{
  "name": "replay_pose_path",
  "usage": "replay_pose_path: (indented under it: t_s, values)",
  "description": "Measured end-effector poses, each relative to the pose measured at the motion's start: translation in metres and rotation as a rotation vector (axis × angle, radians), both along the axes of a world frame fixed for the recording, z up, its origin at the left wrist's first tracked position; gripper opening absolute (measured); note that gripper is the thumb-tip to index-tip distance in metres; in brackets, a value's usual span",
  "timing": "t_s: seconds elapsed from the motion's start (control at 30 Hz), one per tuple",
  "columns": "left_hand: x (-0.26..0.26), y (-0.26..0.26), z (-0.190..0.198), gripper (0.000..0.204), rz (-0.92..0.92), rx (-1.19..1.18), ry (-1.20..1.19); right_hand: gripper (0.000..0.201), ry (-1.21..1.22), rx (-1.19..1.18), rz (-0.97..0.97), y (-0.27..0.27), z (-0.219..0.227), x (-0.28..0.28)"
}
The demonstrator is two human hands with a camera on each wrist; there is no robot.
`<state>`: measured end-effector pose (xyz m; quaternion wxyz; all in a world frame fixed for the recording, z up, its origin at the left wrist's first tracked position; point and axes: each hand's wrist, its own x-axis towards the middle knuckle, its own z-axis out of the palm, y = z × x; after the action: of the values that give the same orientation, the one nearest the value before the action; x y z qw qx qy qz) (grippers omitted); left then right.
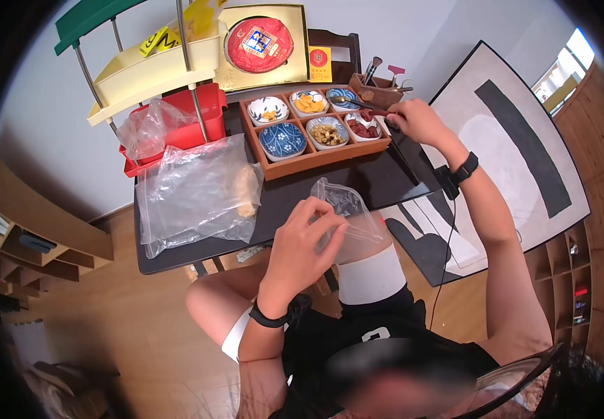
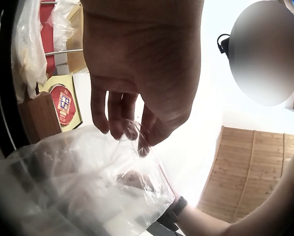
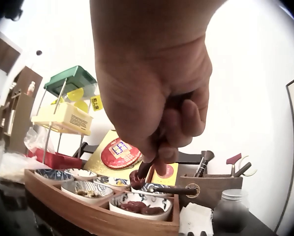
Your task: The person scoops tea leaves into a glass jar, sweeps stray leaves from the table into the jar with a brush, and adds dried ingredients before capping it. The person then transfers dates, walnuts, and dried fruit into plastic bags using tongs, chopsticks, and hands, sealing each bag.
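Observation:
My left hand (image 1: 305,237) pinches the edge of a clear plastic bag (image 2: 88,182) between fingertips and thumb, in front of the table's near edge. My right hand (image 1: 421,122) grips a dark, slim-handled tool (image 3: 146,169) over the right end of a wooden divided tray (image 1: 323,165). Dark red dried pieces show at the tool's lower end; I cannot tell the tool's exact kind. Just below is a small dish of red dried pieces (image 3: 142,208). A dark-handled spoon (image 1: 340,100) rests across the blue-patterned dish behind it. Other dishes hold yellow pieces (image 1: 309,103) and brown pieces (image 1: 328,134).
At the table's left lies a large clear bag (image 1: 190,195) with a pale thing inside, beside a tiered rack with a red bin (image 1: 208,105). A gold box with a red round package (image 1: 259,44) stands behind. A tool holder (image 1: 379,93) and a lidded jar (image 3: 231,211) sit right.

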<state>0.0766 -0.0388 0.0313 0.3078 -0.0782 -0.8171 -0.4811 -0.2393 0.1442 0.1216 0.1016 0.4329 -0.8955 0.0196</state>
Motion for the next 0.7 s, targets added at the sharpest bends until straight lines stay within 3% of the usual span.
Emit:
replay_pose_path:
  t_s: [0.3, 0.4, 0.43, 0.53, 0.63, 0.7]
  values:
    - [-0.003, 0.001, -0.002, 0.008, 0.023, 0.008, -0.009, 0.018, -0.420, -0.076, 0.142, 0.003, 0.052, 0.099]
    - [-0.005, 0.001, -0.004, 0.007, 0.027, -0.042, 0.024, 0.022, -0.599, -0.025, 0.430, 0.002, 0.043, 0.119]
    - [-0.005, 0.001, -0.002, 0.007, 0.025, -0.039, 0.017, 0.023, -0.625, 0.212, 0.319, -0.001, 0.054, 0.129]
    - [-0.005, 0.000, -0.003, 0.007, 0.027, -0.039, 0.014, 0.023, -0.752, 0.207, 0.263, -0.001, 0.052, 0.131]
    - [-0.004, 0.000, -0.003, 0.007, 0.025, -0.023, 0.011, 0.025, -0.707, 0.017, 0.292, 0.005, 0.044, 0.108]
    - [-0.005, 0.000, -0.004, 0.008, 0.017, -0.001, 0.002, 0.027, -0.694, -0.045, 0.144, 0.007, 0.037, 0.090]
